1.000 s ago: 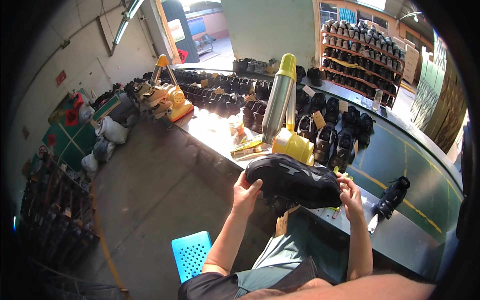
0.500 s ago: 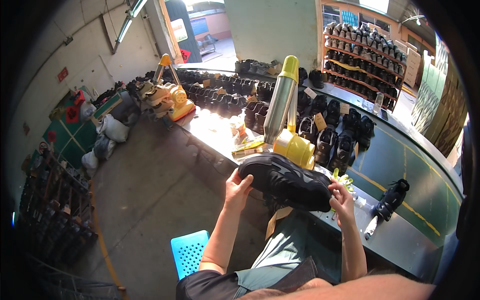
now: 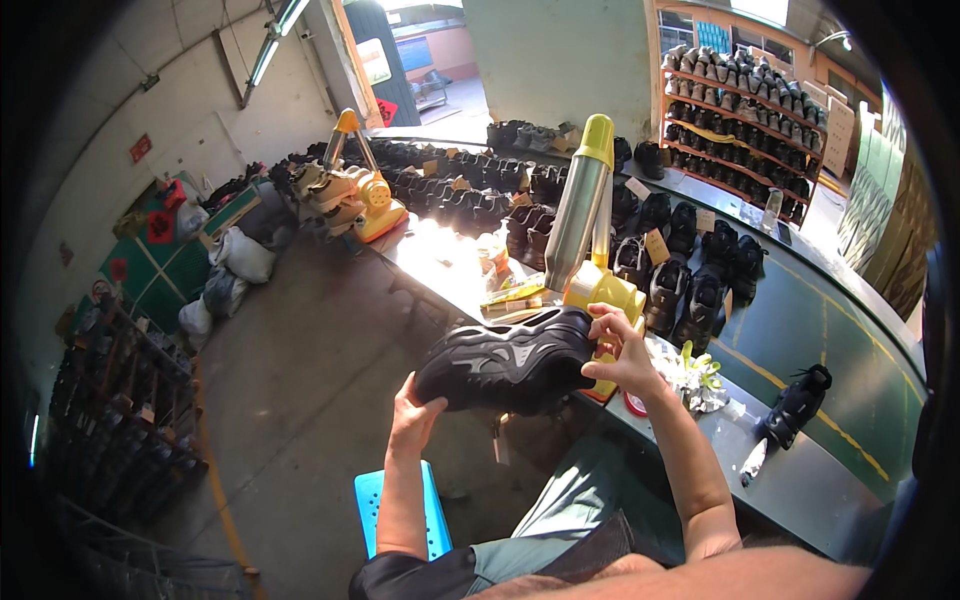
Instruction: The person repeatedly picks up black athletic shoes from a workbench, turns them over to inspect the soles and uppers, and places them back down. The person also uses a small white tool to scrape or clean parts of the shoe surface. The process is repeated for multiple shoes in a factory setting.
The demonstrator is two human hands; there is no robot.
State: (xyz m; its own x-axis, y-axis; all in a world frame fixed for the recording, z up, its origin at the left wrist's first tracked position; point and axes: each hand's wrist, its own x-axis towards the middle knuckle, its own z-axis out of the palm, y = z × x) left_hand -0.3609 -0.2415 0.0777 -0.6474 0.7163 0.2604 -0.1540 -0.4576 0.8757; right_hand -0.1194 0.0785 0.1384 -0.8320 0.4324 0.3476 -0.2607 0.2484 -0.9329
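Left grip (image 3: 409,418) and right grip (image 3: 624,356) hold a black shoe (image 3: 508,360), its right end higher than before

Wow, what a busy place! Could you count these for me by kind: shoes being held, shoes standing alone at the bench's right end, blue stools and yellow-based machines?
Held shoe: 1
Lone shoe: 1
Blue stool: 1
Yellow-based machines: 2
Total: 5

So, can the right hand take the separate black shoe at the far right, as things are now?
Probably not immediately: the right hand is gripping one end of the held shoe. If freed, it likely could, since only low pale-and-green clutter appears between it and the separate black shoe.
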